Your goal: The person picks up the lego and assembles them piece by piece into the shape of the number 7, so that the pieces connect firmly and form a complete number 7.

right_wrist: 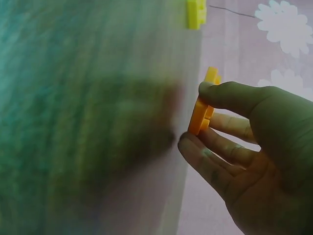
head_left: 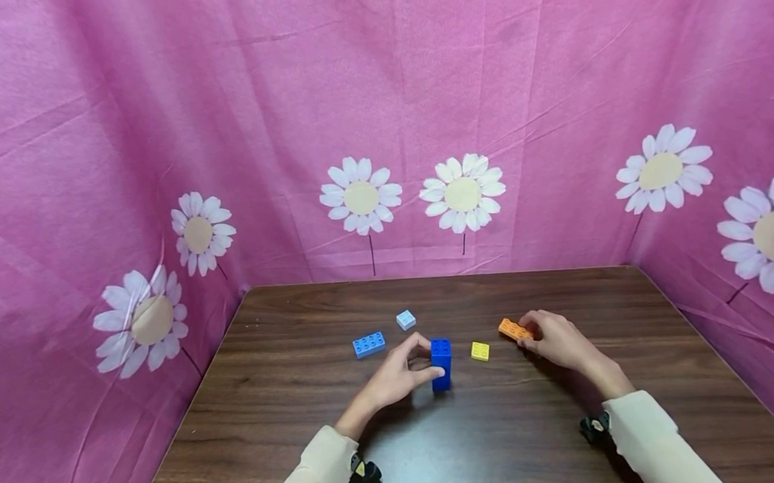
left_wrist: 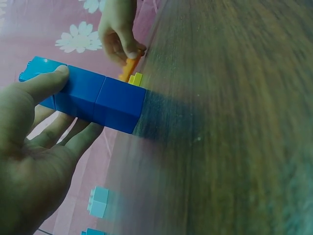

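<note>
A stack of dark blue toy bricks [head_left: 441, 365] stands upright on the table, its side seams marking three bricks in the left wrist view. My left hand [head_left: 398, 374] grips this stack, thumb on the near face and fingers behind. Off to the right, my right hand [head_left: 559, 338] pinches an orange toy brick [head_left: 513, 329] between thumb and fingers. The brick is tilted in the right wrist view [right_wrist: 200, 110]. Between the two hands lies a small yellow brick [head_left: 479, 351], studs up.
Left of the stack lies a lighter blue brick [head_left: 369, 344], with a small pale blue brick [head_left: 406, 319] farther back. The brown wooden table [head_left: 290, 395] ends at a pink curtain [head_left: 404, 85] with white flowers.
</note>
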The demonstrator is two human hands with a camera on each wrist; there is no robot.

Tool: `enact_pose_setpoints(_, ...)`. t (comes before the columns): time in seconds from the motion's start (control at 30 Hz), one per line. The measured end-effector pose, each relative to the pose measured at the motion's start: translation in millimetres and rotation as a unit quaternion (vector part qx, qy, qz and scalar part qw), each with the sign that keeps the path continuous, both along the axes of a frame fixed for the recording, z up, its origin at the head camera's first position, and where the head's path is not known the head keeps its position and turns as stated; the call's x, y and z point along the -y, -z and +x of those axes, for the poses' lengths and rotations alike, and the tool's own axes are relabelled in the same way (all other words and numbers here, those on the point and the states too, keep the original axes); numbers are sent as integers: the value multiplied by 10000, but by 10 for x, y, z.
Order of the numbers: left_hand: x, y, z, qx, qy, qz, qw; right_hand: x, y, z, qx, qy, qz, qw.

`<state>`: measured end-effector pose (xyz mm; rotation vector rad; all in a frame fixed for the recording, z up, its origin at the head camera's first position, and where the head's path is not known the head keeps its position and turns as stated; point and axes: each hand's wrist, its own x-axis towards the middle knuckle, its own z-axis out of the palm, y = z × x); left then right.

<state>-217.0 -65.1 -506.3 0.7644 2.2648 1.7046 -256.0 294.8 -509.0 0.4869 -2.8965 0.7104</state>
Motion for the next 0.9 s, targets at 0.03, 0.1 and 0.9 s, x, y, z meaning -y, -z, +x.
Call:
enact_pose_setpoints(0.03,-2,5,0,2,-4,-2,10000,6,-16,0,15,0,-53,10000)
enact_pose_setpoints(0.1,-8,8,2,4,-7,0,10000,28,-57,5,-25,-26,-171,9998)
enact_pose_setpoints(0.9,-227,7,-36,83,-39,-115,9999,726,-889,433,-714,-1261,-1053,9838)
